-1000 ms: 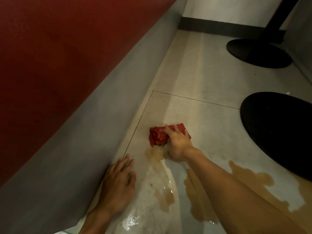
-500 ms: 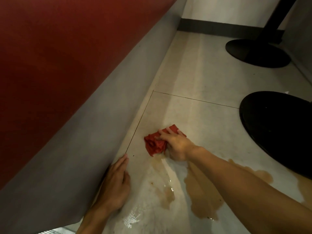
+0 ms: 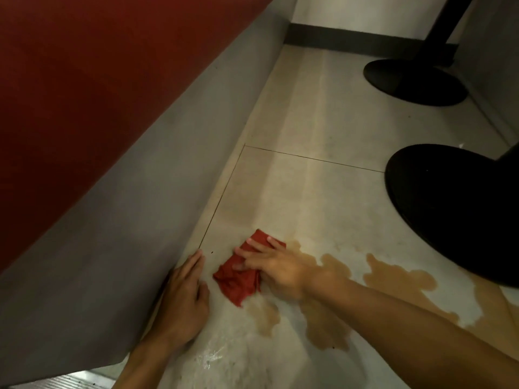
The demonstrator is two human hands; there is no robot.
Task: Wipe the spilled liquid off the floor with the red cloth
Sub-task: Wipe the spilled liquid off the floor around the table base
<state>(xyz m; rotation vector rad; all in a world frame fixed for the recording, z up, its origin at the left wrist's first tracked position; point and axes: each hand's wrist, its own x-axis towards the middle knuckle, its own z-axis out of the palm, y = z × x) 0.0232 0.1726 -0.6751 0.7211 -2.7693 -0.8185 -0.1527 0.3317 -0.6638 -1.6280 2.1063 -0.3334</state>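
Observation:
The red cloth lies crumpled on the pale tiled floor. My right hand presses down on it, fingers spread over its top. Brown spilled liquid spreads in patches to the right of the cloth and under my right forearm, with a smaller patch just below the cloth. My left hand rests flat on the floor to the left of the cloth, close to the grey wall base, holding nothing.
A red and grey panel runs along the left side. Two black round table bases stand on the right, one near and one far. A wet shiny streak lies near the bottom.
My right hand has dragged the red cloth toward me and slightly left, closer to my left hand. More of the brown spill shows to the right.

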